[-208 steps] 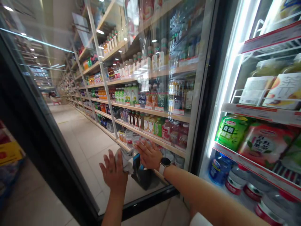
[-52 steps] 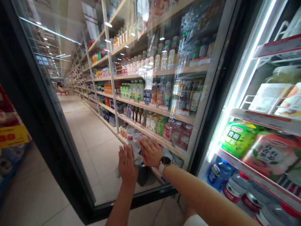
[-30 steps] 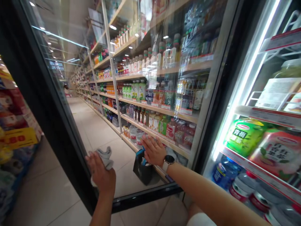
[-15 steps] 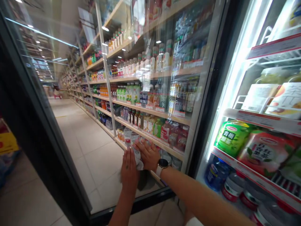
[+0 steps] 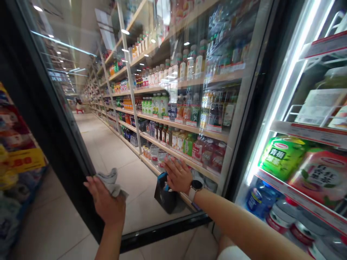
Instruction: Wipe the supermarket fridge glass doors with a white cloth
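In the head view my left hand is on the glass door near its left frame. Its fingers press a crumpled grey cloth against the pane, and part of the cloth sticks out to the right of the fingers. My right hand, with a watch at the wrist, lies flat against the same glass farther right. Its fingers are stretched out, and I see no cloth under it. The door's black frame runs below both hands.
Right of the door is a lit fridge with drink packs, including a green pack, and bottles. Through or in the glass I see shelves of bottles and a dark container with blue trim. Packaged goods with a yellow sign stand at left.
My left hand has moved left across the glass with the cloth, away from my right hand, to the door's left frame. My right hand stays on the pane. The view has shifted slightly.
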The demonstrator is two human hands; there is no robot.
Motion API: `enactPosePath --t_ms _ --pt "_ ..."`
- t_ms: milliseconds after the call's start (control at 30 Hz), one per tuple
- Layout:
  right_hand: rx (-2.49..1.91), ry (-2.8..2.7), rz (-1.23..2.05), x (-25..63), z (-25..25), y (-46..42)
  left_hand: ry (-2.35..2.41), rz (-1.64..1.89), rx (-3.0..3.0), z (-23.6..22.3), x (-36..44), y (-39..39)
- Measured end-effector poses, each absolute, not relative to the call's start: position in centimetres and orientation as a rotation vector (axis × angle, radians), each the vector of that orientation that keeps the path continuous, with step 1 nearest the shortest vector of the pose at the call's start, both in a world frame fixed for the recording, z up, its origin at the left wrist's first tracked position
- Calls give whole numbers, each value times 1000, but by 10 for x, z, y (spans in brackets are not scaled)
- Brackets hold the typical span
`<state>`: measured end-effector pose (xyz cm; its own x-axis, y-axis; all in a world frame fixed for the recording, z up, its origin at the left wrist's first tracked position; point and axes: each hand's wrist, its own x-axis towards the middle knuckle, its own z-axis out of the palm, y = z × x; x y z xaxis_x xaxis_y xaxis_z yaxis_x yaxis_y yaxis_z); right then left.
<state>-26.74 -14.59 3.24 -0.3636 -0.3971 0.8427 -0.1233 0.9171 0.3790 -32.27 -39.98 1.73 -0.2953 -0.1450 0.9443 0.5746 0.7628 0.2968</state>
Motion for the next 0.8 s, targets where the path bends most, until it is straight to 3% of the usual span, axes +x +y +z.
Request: enactPosePath --t_ms 433,800 --pt "378 -2016 -326 -271 27 -143 -1653 -821 -715 -5 -288 -270" --pt "389 -1942 -337 -268 38 -149 -1552 -421 -837 0 -331 -338"
